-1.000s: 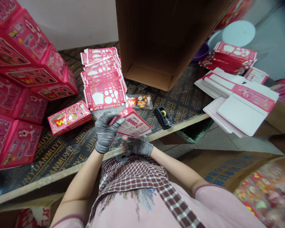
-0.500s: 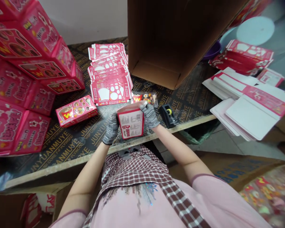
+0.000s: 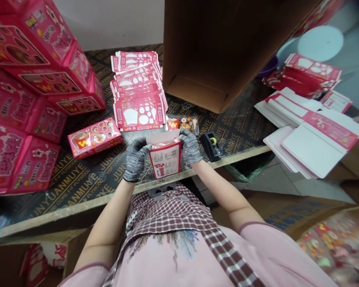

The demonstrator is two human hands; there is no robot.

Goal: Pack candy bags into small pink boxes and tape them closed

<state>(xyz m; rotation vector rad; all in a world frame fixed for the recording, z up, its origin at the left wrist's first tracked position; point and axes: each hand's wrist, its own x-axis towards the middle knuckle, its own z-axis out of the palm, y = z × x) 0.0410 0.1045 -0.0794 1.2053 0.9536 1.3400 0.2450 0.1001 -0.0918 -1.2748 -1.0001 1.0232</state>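
A small pink-and-white printed carton (image 3: 165, 161) stands at the table's front edge between my gloved hands, its top flap raised. My left hand (image 3: 136, 157) has its fingers curled against the carton's upper left side. Around the upper right edge, my right hand (image 3: 190, 146) grips the carton. Just behind it lies a clear packet of small toys (image 3: 184, 123). A black tape dispenser (image 3: 212, 145) with a yellow core sits to the right. To the left rests a closed pink box (image 3: 95, 137). Flat printed cartons (image 3: 140, 113) lie in an overlapping pile behind.
Pink boxes (image 3: 44, 85) are stacked high on the left. A large open cardboard box (image 3: 197, 93) stands at the back. Flattened white-and-pink cartons (image 3: 317, 137) overhang the table's right end. Below right, a cardboard box holds many packets (image 3: 335, 247).
My left hand has shifted its grip, its fingers now bent over the carton's top left. The flap stands more upright, and shiny clear material shows at the opening.
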